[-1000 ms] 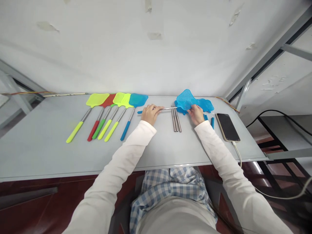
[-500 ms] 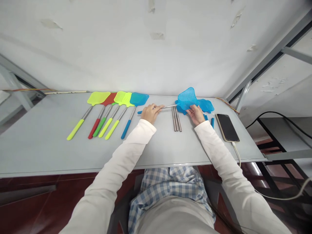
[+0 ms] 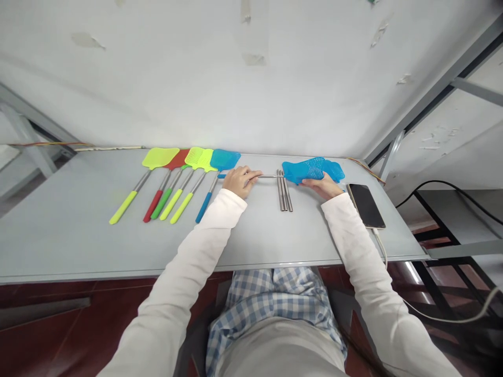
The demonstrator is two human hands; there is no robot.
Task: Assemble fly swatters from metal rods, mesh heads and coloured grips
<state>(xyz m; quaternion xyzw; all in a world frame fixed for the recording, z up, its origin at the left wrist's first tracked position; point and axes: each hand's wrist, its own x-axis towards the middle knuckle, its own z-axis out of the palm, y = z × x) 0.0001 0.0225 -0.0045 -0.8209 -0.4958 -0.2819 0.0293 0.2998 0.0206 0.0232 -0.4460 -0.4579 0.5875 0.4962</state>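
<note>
My left hand [image 3: 238, 181] is closed around the metal rod of a blue fly swatter [image 3: 270, 176], whose blue grip sticks out on the left side. My right hand [image 3: 325, 186] grips the swatter's blue mesh head [image 3: 310, 167], which looks folded or tilted edge-on. The rod runs level between both hands and meets the head. Behind my right hand lie further blue swatter heads [image 3: 335, 172], partly covered. Below the held swatter, several bare metal tubes [image 3: 284, 198] rest side by side on the table.
Left of my hands, several fly swatters [image 3: 163, 204] in yellow, red, green and blue lie in a row on the grey table [image 3: 78, 225]. To the right, a phone [image 3: 367, 206] is plugged into a white cable [image 3: 380, 246]. A white wall [image 3: 188, 78] stands behind.
The mesh head has tipped down from upright to nearly level. My right hand has shifted right and taken a fuller grip on it, now covering the short blue pieces.
</note>
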